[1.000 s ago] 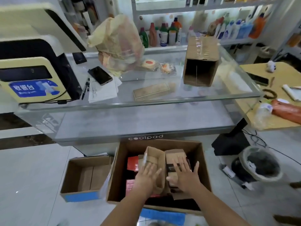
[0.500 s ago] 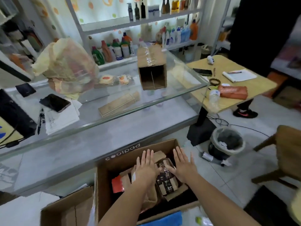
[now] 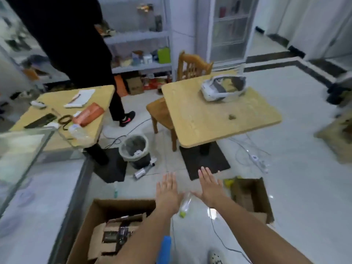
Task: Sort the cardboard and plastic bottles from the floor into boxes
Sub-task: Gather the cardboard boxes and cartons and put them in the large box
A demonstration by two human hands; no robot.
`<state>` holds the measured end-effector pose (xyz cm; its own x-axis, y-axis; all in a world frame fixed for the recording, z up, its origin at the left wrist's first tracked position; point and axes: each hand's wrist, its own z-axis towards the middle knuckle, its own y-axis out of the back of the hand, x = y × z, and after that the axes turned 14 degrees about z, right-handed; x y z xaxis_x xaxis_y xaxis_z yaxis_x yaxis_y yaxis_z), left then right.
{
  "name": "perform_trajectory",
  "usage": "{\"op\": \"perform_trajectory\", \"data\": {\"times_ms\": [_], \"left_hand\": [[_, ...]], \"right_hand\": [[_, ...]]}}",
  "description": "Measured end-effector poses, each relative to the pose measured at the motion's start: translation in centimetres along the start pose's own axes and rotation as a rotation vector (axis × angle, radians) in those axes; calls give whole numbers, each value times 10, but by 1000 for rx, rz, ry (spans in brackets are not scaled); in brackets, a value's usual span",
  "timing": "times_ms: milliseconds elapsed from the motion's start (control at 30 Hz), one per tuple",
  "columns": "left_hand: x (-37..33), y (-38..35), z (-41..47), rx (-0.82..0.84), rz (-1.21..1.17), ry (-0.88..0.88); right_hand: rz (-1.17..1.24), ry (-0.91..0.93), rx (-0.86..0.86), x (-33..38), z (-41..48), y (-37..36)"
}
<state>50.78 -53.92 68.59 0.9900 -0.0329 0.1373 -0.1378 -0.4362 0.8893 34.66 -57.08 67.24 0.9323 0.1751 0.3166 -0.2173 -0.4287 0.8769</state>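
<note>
Both bare hands are stretched forward over the pale tiled floor [image 3: 304, 168], palms down, and the fingers of each are spread flat and hold nothing. The left hand [image 3: 168, 193] is just above the far right corner of the large brown cardboard box [image 3: 99, 216], which stands at the lower left and contains smaller folded cardboard pieces [image 3: 114, 235]. The right hand [image 3: 210, 187] is close beside the left one, and between and below them a clear plastic bottle with a green cap [image 3: 184, 205] lies on the floor. A second brown cardboard box [image 3: 253, 199], open at the top, stands on the floor to the right of the right hand; something yellow-green lies at its far left corner, too blurred to tell. Farther away another clear bottle [image 3: 142, 173] lies near a round grey waste bin with a plastic liner [image 3: 134, 149]. Behind the bin two light wooden tabletops are visible: the right tabletop [image 3: 209, 119] carries a white headset [image 3: 222, 88], and the left tabletop [image 3: 47, 103] carries papers and an orange packet [image 3: 89, 114]. A person in black clothes [image 3: 72, 44] stands behind the left tabletop.
</note>
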Motion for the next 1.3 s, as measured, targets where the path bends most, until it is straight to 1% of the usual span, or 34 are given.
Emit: {"op": "perform_trajectory", "data": {"times_ms": [133,267,367,533,600,700,800,867,933,967,1033,1100,1133,1167,1233,1300], "left_hand": [[-98,15,16,-44,121,-280],[-186,16,14,-54,268,-495],[-241,6,14,-13,306,-601],[-312,-28,30,-55,453,-748],[-340,-52,47,-62,480,-785],[-383,-112,88,-72,502,-863],[-421,-197,146,-81,524,-890],[-451,-260,191,-109,538,-859],[-484,-323,233,-163,563,-797],[-501,-351,249,-167,572,-750],[-529,-408,275,-132,570,-654],[-548,-458,292,-139,548,-596],[-553,-478,299,-153,509,-585],[-555,-494,303,-149,427,-596],[-556,-512,309,-86,273,-671],[-560,-517,314,-71,268,-696]], "right_hand": [[124,-289,-99,-97,-60,9],[183,-537,-132,-176,-124,-1],[240,-657,-132,-227,-165,-21],[386,-831,-167,-281,-206,-70],[418,-912,-197,-305,-209,-103],[452,-1041,-267,-347,-202,-164],[462,-1129,-359,-399,-183,-236],[471,-1184,-382,-446,-164,-300],[427,-1229,-300,-492,-144,-367],[457,-1243,-296,-511,-134,-399],[479,-1298,-311,-544,-118,-465],[489,-1334,-417,-569,-109,-516],[476,-1346,-440,-578,-109,-536],[456,-1357,-421,-586,-109,-554],[473,-1395,-407,-594,-119,-580],[505,-1448,-420,-596,-135,-595]]}}
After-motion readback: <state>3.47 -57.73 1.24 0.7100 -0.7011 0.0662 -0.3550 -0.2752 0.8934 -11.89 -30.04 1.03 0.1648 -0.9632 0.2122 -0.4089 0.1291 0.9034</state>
